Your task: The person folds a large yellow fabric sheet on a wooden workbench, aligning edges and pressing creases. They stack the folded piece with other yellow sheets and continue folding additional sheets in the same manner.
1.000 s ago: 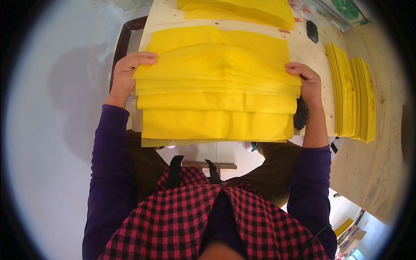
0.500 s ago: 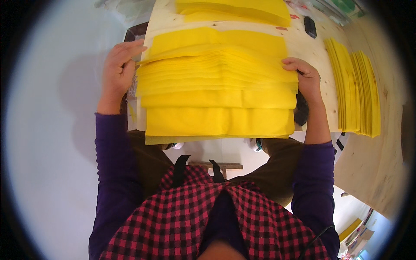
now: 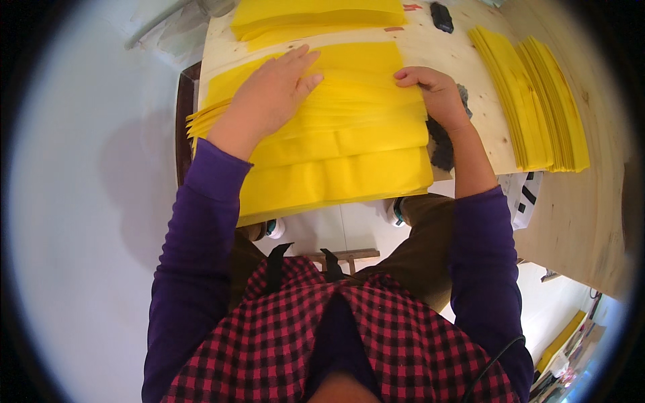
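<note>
A fanned stack of yellow cloth-like sheets lies in front of me, its layers stepped and its near edge hanging past the table's front edge. My left hand is laid over the upper left part of the stack, fingers stretched out and thumb apart. At the stack's right edge, my right hand has its fingers curled round the sheets' border; some fingertips are hidden. A dark, crumpled-looking thing shows beneath my right wrist, beside the stack.
Another yellow pile lies at the far side of the wooden table. Two folded yellow bundles rest at the right. A small black object sits at the back. Below the table are my legs and a wooden bar.
My left hand has moved from the stack's left edge inward onto its top. My right hand stays at the right edge. The whole view has shifted, with the table now farther left and higher.
</note>
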Tool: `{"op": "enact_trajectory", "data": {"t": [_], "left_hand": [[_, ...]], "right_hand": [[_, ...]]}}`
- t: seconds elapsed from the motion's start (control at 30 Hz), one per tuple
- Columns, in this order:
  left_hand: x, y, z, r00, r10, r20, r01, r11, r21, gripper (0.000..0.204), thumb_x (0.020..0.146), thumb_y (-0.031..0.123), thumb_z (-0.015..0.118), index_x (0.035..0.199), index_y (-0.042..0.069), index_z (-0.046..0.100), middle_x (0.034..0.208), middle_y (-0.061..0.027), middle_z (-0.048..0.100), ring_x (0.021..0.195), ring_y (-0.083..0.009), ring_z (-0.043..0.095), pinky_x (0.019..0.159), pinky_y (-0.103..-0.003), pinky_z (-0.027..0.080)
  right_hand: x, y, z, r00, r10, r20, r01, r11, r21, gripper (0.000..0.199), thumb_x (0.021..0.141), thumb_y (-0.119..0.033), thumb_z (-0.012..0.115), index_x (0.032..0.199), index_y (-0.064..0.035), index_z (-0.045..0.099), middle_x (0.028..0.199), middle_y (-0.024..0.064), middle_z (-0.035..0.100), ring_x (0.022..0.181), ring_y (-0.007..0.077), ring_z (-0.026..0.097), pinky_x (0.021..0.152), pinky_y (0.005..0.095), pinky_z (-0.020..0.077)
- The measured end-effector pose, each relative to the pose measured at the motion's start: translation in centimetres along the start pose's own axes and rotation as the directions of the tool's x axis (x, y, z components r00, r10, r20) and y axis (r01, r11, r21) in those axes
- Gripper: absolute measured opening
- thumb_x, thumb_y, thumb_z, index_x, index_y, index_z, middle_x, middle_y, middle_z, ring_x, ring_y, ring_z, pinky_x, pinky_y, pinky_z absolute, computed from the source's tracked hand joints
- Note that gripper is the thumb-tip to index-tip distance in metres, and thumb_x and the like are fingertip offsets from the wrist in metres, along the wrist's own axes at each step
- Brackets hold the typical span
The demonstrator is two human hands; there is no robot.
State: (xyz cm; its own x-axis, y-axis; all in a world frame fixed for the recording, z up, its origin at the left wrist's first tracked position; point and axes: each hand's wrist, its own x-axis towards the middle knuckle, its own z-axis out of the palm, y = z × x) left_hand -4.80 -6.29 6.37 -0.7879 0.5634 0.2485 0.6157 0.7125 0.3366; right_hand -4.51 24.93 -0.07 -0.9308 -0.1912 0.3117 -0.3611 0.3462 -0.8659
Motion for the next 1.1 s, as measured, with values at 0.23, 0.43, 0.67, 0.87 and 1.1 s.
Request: {"op": "enact_trajectory", "data": {"t": [0.23, 0.43, 0.67, 0.87, 1.1], "left_hand": [[-1.6, 1.3, 2.7, 1.0, 0.027, -0.001, -0.027, 0.993, 0.118, 0.046, 0.097, 0.032, 0.045, 0.134, 0.004, 0.046, 0.142, -0.018, 0.042, 0.132, -0.0356, 0.037, 0.11, -0.047, 0.029], [-2.3, 1.2, 3.7, 1.0, 0.019, -0.023, -0.016, 0.991, 0.13, 0.046, 0.096, 0.03, 0.047, 0.134, 0.005, 0.046, 0.142, -0.0175, 0.042, 0.133, -0.035, 0.037, 0.11, -0.046, 0.028], [-2.9, 1.2, 4.8, 1.0, 0.007, -0.028, -0.002, 0.987, 0.162, 0.046, 0.095, 0.028, 0.049, 0.135, 0.006, 0.045, 0.145, -0.016, 0.04, 0.135, -0.0335, 0.035, 0.111, -0.045, 0.027], [-3.1, 1.3, 4.8, 0.998, 0.015, -0.06, -0.004, 0.984, 0.176, 0.047, 0.094, 0.027, 0.051, 0.135, 0.007, 0.046, 0.144, -0.0152, 0.04, 0.134, -0.0326, 0.036, 0.111, -0.045, 0.028], [-3.1, 1.5, 4.7, 0.995, 0.028, -0.096, -0.011, 0.985, 0.17, 0.046, 0.092, 0.029, 0.053, 0.133, 0.007, 0.048, 0.143, -0.015, 0.042, 0.133, -0.0327, 0.037, 0.109, -0.044, 0.029]], "right_hand": [[-0.2, -0.3, -0.1, 1.0, -0.015, 0.014, 0.015, 1.0, -0.019, 0.012, 0.083, 0.007, 0.06, 0.087, -0.0001, 0.068, 0.1, 0.0047, 0.069, 0.093, 0.0171, 0.064, 0.086, 0.0254, 0.0493], [-0.2, -0.3, -0.1, 1.0, -0.015, 0.009, 0.015, 1.0, -0.014, 0.014, 0.085, 0.005, 0.06, 0.092, -0.0022, 0.07, 0.101, 0.0049, 0.07, 0.092, 0.0172, 0.065, 0.087, 0.0264, 0.0505], [-0.6, -0.5, -0.4, 0.996, 0.086, -0.022, -0.087, 0.995, -0.052, 0.027, 0.087, 0.007, 0.054, 0.108, -0.0045, 0.067, 0.102, 0.0058, 0.069, 0.092, 0.0139, 0.064, 0.085, 0.0254, 0.0505], [-0.2, -1.8, -0.6, 0.962, 0.265, -0.063, -0.251, 0.952, 0.176, 0.023, 0.09, -0.004, 0.058, 0.112, -0.004, 0.066, 0.099, 0.0056, 0.068, 0.091, 0.0124, 0.062, 0.085, 0.0249, 0.0491], [0.6, -2.3, 0.4, 0.89, 0.437, -0.134, -0.405, 0.89, 0.211, 0.031, 0.086, -0.011, 0.066, 0.115, 0.0002, 0.063, 0.104, 0.0068, 0.066, 0.091, 0.0131, 0.061, 0.082, 0.0242, 0.0485]]}}
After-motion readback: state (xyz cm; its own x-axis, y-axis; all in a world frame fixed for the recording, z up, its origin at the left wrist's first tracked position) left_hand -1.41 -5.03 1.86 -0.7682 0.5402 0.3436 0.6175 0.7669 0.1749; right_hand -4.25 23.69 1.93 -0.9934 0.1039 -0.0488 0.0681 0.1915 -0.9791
